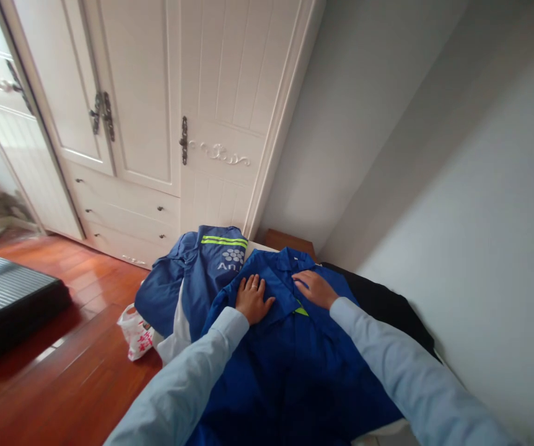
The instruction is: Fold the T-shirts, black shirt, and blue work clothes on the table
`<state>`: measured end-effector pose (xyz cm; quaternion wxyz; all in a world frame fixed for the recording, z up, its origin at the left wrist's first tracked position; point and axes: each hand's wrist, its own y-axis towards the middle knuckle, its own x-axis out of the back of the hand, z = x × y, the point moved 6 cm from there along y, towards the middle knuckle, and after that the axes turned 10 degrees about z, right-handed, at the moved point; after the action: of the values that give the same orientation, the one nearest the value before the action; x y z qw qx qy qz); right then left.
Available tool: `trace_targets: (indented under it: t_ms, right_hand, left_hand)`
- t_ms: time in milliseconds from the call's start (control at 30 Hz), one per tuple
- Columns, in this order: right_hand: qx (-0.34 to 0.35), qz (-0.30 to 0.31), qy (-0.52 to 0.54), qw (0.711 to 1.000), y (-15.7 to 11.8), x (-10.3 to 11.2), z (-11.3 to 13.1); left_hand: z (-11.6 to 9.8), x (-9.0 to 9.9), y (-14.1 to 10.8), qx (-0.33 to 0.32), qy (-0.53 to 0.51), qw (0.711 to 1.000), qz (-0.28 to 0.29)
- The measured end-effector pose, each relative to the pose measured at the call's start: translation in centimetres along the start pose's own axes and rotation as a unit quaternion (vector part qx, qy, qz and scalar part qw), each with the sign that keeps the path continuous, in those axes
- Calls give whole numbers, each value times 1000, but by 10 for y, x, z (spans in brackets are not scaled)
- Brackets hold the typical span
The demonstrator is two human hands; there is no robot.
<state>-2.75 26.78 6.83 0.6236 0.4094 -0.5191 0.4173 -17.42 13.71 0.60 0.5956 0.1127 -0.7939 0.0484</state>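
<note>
A dark blue work jacket (290,371) lies spread out in front of me, its collar (295,259) at the far end. My left hand (252,300) rests flat on the left chest of the jacket, fingers apart, with a ring on one finger. On the other side of the front opening, my right hand (316,288) touches the cloth just below the collar, its fingers slightly bent and apart. Between the hands a small yellow-green strip (301,308) shows at the opening. Left of the jacket is a folded lighter blue garment (215,266) with yellow-green stripes and white lettering.
A white wardrobe (137,105) stands ahead, and a grey wall (471,235) rises close on the right. Black cloth (388,303) lies beside the jacket. A white-and-red plastic bag (135,334) and a dark ridged case (16,310) are at left, over the reddish wood floor (76,384).
</note>
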Motion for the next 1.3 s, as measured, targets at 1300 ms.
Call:
trace_targets:
  t_ms: [1300]
  right_hand:
    - [-111,22,33,993,149,-81,80]
  left_hand:
    - [-30,-20,-117,43,24,991,-125]
